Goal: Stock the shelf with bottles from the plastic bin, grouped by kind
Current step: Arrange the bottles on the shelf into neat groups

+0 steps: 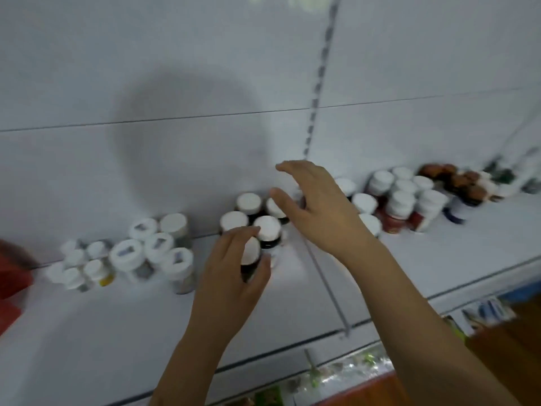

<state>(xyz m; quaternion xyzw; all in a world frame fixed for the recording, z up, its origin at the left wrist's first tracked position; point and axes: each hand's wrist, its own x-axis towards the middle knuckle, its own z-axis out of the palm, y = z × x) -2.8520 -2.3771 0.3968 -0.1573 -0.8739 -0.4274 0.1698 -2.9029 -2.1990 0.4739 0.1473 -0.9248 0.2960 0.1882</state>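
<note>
The left hand (231,276) is holding a dark bottle (251,259) standing up, white cap on top. The right hand (319,206) is hovering open, holding nothing.

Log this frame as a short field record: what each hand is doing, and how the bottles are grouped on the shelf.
left hand: grips a dark white-capped bottle, setting it by the dark bottle cluster
right hand: open, above that cluster, holding nothing
shelf: white, bottles toward the back
other groups: small white bottles; clear jars with marked lids; red-labelled bottles
image: motion-blurred
</note>
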